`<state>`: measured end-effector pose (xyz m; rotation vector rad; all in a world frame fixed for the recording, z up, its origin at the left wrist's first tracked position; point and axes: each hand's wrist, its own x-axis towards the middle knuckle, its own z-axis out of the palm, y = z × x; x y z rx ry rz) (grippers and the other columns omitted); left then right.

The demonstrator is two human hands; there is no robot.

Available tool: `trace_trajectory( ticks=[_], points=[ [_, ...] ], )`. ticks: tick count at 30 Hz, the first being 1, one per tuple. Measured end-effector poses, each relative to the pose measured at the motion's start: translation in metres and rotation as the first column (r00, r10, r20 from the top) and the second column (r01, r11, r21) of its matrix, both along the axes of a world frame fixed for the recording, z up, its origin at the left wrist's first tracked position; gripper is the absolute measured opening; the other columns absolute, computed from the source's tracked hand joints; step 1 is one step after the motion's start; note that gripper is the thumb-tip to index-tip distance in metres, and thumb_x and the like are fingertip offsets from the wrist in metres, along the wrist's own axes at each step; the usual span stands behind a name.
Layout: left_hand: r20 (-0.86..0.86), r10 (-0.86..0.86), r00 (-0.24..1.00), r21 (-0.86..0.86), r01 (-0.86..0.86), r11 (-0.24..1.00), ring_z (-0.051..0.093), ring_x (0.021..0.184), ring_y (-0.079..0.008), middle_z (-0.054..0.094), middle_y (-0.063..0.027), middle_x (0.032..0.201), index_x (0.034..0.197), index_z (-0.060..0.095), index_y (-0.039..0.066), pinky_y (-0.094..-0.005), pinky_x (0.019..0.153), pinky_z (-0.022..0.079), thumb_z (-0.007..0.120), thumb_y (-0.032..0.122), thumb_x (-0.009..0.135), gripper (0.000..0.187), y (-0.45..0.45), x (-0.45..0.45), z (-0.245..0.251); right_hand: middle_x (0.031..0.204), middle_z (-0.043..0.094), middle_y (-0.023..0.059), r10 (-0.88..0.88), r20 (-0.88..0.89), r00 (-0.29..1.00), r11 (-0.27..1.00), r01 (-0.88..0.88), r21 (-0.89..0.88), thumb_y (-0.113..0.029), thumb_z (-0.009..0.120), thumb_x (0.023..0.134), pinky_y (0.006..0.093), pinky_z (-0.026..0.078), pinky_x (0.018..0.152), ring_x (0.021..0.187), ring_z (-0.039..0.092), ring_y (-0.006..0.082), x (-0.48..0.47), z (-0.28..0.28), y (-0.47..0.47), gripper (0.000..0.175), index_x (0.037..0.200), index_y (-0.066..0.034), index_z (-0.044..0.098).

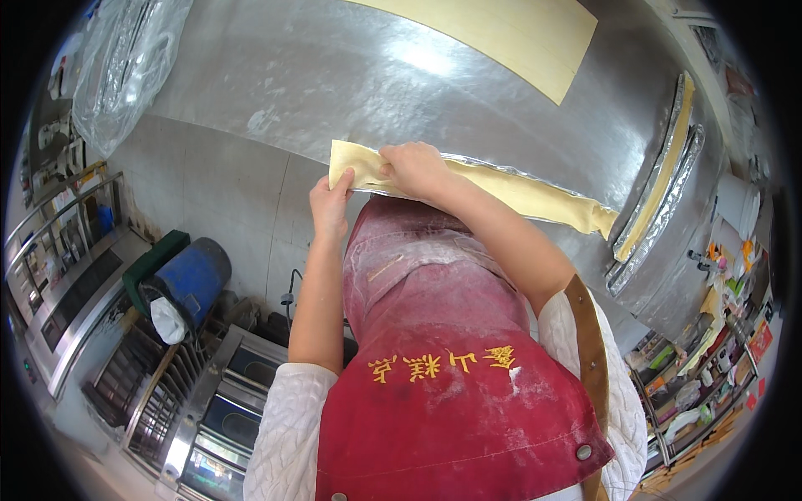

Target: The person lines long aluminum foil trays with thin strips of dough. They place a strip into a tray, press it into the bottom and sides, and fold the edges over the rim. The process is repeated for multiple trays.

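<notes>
A long strip of pale yellow dough (532, 195) lies along a narrow foil-edged tray (495, 165) at the near edge of the metal table. The strip's left end stands up as a loose flap. My left hand (330, 203) grips this end, thumb on top and fingers beneath. Just to its right, my right hand (410, 168) pinches the dough with curled fingers near the tray's far side; its fingertips are partly hidden. Beyond both hands, a large flat dough sheet (514, 37) rests on the tabletop.
On the metal table (301, 81), at right, lie a dough-lined foil tray (658, 169) and another long foil tray (667, 213). A clear plastic bag (128, 69) hangs over the left edge. Below left are a blue drum (194, 275) and metal racks.
</notes>
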<state>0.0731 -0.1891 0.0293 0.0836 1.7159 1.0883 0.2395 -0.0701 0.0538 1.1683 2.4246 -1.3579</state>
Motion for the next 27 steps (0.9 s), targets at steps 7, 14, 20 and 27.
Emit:
trace_trajectory(
  ticks=[7,14,20,27],
  points=[
    [-0.036,-0.074,0.997,0.026,0.075,0.997,0.066,0.088,-0.0125,0.07,-0.0071,0.099,0.106,0.068,-0.002,-0.0263,0.08,0.054,0.075,0.016,0.09,0.025,0.0,-0.005,0.003,0.095,0.07,0.0198,0.021,0.059,0.998,0.993,-0.014,-0.119,-0.023,0.058,0.092,0.051,0.051,0.082,0.094,0.066,0.0394,-0.009,0.004,0.016,0.022,0.1,-0.0052,0.068],
    [-0.676,-0.262,0.689,-0.004,0.352,0.936,0.064,0.088,-0.0251,0.066,-0.0143,0.099,0.1,0.068,-0.004,-0.0352,0.079,0.05,0.081,0.017,0.079,0.033,-0.004,-0.003,-0.012,0.092,0.072,0.0142,0.176,0.205,0.963,0.969,-0.206,0.136,-0.018,0.061,0.088,0.0453,0.055,0.067,0.079,0.071,0.0313,-0.016,0.004,0.003,0.014,0.094,-0.0079,0.068],
    [-0.638,-0.249,0.729,-0.084,0.255,0.963,0.062,0.083,-0.0283,0.064,-0.0137,0.091,0.09,0.065,-0.002,-0.0403,0.075,0.049,0.079,0.016,0.079,0.026,0.001,0.006,-0.004,0.084,0.069,0.0076,0.004,-0.05,0.999,0.912,0.016,0.411,-0.017,0.062,0.086,0.0399,0.054,0.06,0.073,0.071,0.0271,-0.006,-0.023,-0.026,0.009,0.092,-0.0096,0.062],
    [-0.815,-0.271,0.512,-0.159,0.252,0.955,0.061,0.079,-0.0289,0.062,-0.012,0.084,0.09,0.062,-0.002,-0.0428,0.073,0.048,0.082,0.015,0.073,0.03,0.017,0.013,0.009,0.081,0.067,0.005,0.01,-0.153,0.988,0.809,0.082,0.583,-0.017,0.064,0.08,0.0369,0.054,0.061,0.072,0.069,0.0225,-0.008,-0.037,-0.038,0.012,0.09,-0.0107,0.06]
  ],
)
